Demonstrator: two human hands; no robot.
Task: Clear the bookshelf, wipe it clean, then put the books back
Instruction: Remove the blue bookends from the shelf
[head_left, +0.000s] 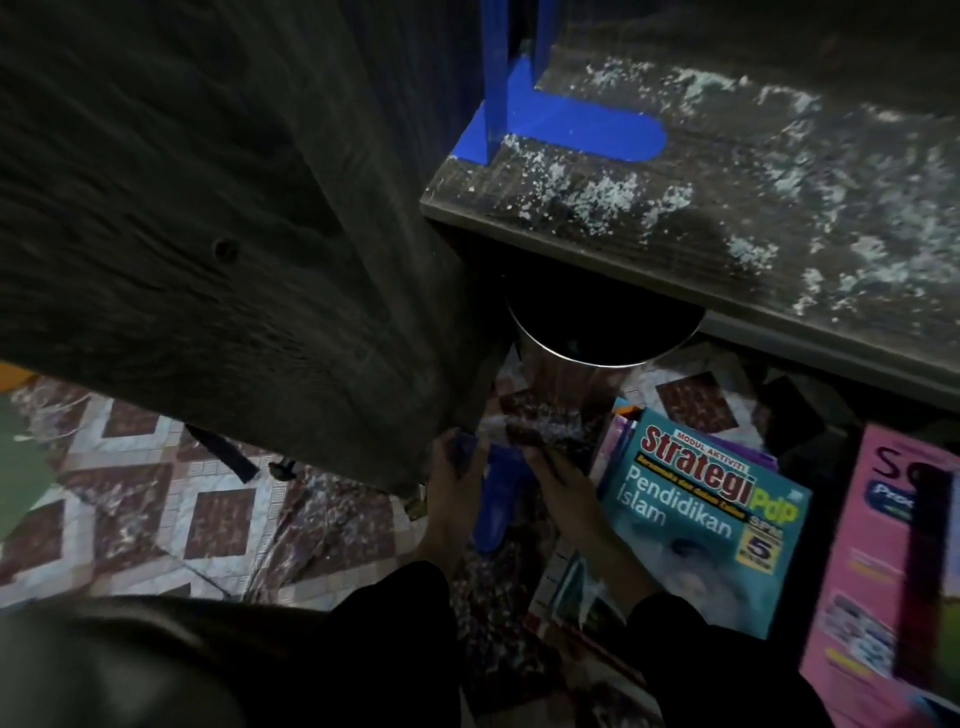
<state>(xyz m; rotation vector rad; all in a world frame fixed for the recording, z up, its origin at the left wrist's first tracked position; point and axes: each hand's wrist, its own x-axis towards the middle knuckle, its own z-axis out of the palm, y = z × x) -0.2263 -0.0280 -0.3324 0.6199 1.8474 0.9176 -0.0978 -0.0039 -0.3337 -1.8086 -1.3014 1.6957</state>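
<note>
- Dusty shelf board (727, 218), flecked white, carries a blue bookend (571, 124) at its left rear corner
- Teal book (701, 499) lies on the tiled floor (156, 493) below the board's front edge, with a pink book (872, 545) to its right
- Left hand (449, 493) curls round a blue piece (493, 509)
- Right hand (571, 504) is just beside that piece; too dim to tell its grip

Shelf board (727, 218) coated with white dust; blue bookend (571, 124) upright at its left end. Below, left hand (452, 488) grips a blue object (493, 509) above the tiled floor (156, 493). Right hand (561, 488) just beside it, hold unclear. Teal book (701, 519) adjacent.
</note>
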